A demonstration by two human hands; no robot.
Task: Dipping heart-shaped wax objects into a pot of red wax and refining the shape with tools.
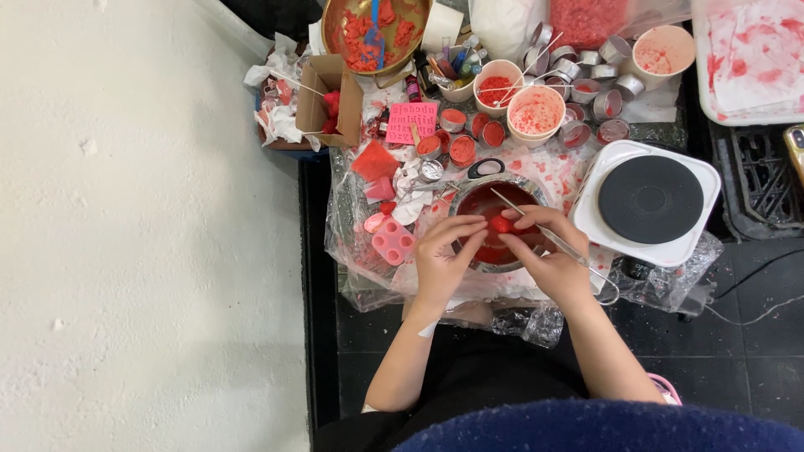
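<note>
A small red lump (501,223) is pinched between the fingertips of both hands, directly above a metal pot (494,222) that holds red liquid. The left hand (441,255) is curled, its fingertips closed on the lump's left side. The right hand (548,251) is closed on the lump's right side, and a thin metal rod (548,236) passes under its fingers, running from the pot's rim at 11 o'clock down toward 4 o'clock. The pot is set near the middle of a tabletop (352,335) that is covered with crumpled clear plastic sheet (536,322).

At 9 o'clock of the pot, just beside the left hand, a pink silicone mould (393,242) with round cavities is seen. At 3 o'clock, a white electric hotplate (651,201) with a dark round plate is placed. At 12 o'clock, white paper cups (536,111) streaked with red and several small round tins (461,149) filled with red are grouped; more empty metal tins (596,84) lie toward 1 o'clock. At 11 o'clock, a pink card (411,121), an open cardboard box (331,96) and a brass-coloured bowl (373,33) with red pieces are shown. A white tray (749,59) smeared with red is at 2 o'clock.
</note>
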